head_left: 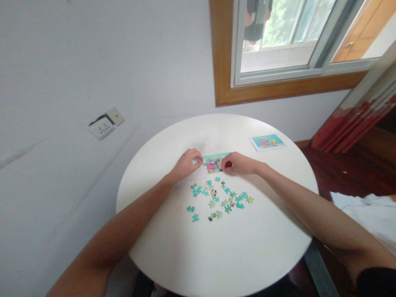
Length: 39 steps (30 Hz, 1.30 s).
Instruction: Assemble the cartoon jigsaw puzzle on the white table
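A broad white stretch of the bench (216, 255) runs from its curved near edge to the loose puzzle pieces (227, 190), scattered well inside the rim with room on either side. Just beyond them lies the partly assembled puzzle (212, 164). At its left edge is the left hand (187, 161), thumb and forefinger bent into a narrow ring (whether they pinch a piece, I cannot tell). The right hand (240, 163) curls narrowly over the other end, hiding that edge and whatever it may hold. Farther right, a picture card (268, 142) lies near the far rim; the wall (148, 62) stands close behind.
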{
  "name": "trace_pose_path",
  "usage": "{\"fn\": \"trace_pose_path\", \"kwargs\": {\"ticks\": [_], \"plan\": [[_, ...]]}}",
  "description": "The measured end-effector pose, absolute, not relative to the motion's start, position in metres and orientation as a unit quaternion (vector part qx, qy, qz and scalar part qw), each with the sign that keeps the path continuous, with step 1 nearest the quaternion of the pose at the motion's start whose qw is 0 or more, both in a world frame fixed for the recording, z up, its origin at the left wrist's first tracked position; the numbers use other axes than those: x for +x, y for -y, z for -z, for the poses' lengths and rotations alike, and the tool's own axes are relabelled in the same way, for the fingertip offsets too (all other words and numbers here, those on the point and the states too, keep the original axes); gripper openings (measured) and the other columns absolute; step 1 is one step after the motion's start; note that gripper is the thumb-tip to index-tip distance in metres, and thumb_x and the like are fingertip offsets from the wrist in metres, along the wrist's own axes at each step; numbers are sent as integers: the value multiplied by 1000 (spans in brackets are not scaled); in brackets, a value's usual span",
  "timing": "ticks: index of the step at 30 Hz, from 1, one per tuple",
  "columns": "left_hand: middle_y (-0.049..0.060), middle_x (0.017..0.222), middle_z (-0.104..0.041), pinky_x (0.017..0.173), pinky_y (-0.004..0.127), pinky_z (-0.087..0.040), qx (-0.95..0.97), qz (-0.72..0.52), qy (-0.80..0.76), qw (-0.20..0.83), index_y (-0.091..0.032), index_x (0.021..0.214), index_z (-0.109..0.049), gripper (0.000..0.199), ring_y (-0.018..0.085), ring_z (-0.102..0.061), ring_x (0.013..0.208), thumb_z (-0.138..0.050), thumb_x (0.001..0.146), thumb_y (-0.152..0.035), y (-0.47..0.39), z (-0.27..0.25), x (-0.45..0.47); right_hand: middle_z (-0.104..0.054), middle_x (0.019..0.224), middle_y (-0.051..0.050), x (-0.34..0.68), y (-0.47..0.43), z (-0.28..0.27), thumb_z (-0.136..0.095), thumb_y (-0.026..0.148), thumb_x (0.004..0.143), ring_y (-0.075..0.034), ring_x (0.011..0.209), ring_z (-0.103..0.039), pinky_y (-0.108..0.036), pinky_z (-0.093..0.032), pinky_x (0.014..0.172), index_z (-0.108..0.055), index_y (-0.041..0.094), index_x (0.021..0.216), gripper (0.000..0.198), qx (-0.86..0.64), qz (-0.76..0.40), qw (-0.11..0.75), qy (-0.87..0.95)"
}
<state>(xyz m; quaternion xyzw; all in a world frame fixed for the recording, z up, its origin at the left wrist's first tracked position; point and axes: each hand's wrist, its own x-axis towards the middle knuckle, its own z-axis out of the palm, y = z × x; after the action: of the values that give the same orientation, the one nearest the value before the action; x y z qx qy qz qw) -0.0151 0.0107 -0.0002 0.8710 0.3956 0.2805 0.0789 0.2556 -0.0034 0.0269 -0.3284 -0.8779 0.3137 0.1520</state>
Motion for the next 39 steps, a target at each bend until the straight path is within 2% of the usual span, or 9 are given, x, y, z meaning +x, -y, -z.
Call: {"fn": "trace_pose_path", "kwargs": {"ticks": [5,9,12,17,23,28,33,36,39], "plan": [[2,88,-64,89,35,-45,868,-282,-401,83,-20,77,-59,7,19,-58,89,-57,79,-14,-10,0,-14,-64,68,-1,255,11,-34,-55,7,68,-10,62,-52,-24,-37,62,-69,13,72,16,-305,-315,115,891],[2,87,-64,87,34,-45,868,-281,-400,89,-20,77,-59,6,19,-57,88,-57,79,-15,-11,1,-15,-65,65,0,254,27,-47,-61,10,69,-10,59,-52,-24,-36,60,-69,16,67,9,-312,-296,26,903],[3,87,-64,87,34,-45,869,-283,-395,91,-20,77,-59,6,19,-57,88,-57,80,-15,-12,2,-16,-67,67,-1,253,42,-56,-69,16,68,-11,59,-54,-25,-35,58,-69,17,70,2,-347,-261,-47,900],[3,87,-64,86,34,-45,867,-278,-403,97,-20,77,-59,6,19,-57,87,-57,80,-15,-11,1,-15,-67,70,-5,247,65,-62,-70,15,65,-14,58,-56,-27,-33,56,-69,18,74,9,-372,-171,-102,907],[2,85,-64,86,33,-44,867,-284,-398,96,-19,76,-59,6,18,-57,85,-57,81,-15,-9,-2,-13,-68,73,-8,245,66,-62,-64,12,67,-17,60,-58,-28,-32,55,-70,18,76,12,-385,-139,-117,905],[2,87,-63,84,32,-45,868,-280,-396,103,-19,77,-59,6,18,-56,87,-58,81,-14,-10,1,-14,-68,75,-7,256,43,-58,-69,15,65,-16,62,-57,-27,-33,55,-69,17,73,8,-417,-180,-103,885],[2,89,-64,84,33,-45,877,-280,-372,121,-20,79,-60,5,18,-57,88,-58,83,-17,-8,2,-14,-66,71,-4,262,31,-52,-66,8,62,-12,59,-54,-26,-34,56,-67,16,72,13,-407,-224,-78,882],[3,91,-65,86,34,-46,881,-276,-364,126,-20,81,-61,6,18,-58,90,-59,86,-20,-6,1,-12,-64,68,-2,262,27,-50,-64,7,63,-11,58,-53,-25,-35,56,-65,16,69,11,-382,-253,-39,888],[4,93,-68,86,35,-47,888,-267,-353,123,-20,87,-65,8,19,-59,91,-59,88,-25,-5,0,-10,-63,66,0,262,16,-42,-62,10,65,-10,59,-52,-24,-37,57,-64,16,69,7,-353,-310,49,881]]}}
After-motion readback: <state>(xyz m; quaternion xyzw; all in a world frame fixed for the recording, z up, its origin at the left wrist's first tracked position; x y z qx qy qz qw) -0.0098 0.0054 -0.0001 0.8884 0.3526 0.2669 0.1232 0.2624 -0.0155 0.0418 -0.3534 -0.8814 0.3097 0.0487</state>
